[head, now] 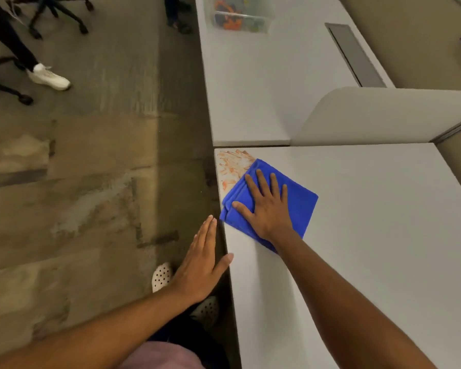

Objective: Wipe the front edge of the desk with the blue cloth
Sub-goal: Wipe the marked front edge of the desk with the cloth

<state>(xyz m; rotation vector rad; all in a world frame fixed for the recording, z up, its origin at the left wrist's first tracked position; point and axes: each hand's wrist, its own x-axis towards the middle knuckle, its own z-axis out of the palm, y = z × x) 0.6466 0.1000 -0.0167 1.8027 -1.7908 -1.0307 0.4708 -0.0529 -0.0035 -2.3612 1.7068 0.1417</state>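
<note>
A folded blue cloth [301, 203] lies on the white desk [370, 235] close to its front edge, which runs down the left side of the desktop. My right hand [268, 206] presses flat on the cloth with fingers spread. Orange smears [232, 163] mark the desk corner just beyond the cloth, along the edge. My left hand [202, 262] is flat and empty beside the desk's edge, fingers together, its thumb touching the edge.
A second white desk [264, 83] continues beyond a seam, with a clear plastic box [240, 16] of colourful items and a grey cable slot [354, 54]. A curved divider panel [378, 115] stands between the desks. Another person's legs and office chair bases are on the floor at upper left.
</note>
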